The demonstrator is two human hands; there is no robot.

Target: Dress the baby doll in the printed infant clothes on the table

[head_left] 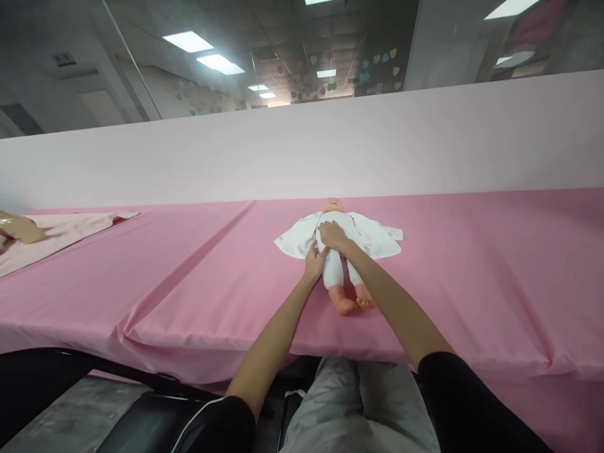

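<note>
A baby doll (338,297) lies on its back on the pink-covered table, its head at the far side and bare feet toward me. Spread open beneath and beside it is a white baby garment (377,236), both sides fanned out. White cloth also covers the doll's torso and upper legs. My right hand (332,235) rests over the torso, fingers bent onto the white cloth. Beside the doll's left-hand side in view, my left hand (315,260) grips the cloth edge near the hip, thumb toward the doll. The fingertips of both hands are partly hidden.
The pink sheet (198,277) has folds and hangs over the table's front edge. At far left, a pale pink cloth (70,236) carries a beige, shiny object (21,228). A white low wall (302,151) with glass above runs behind. A black chair (146,421) stands below left.
</note>
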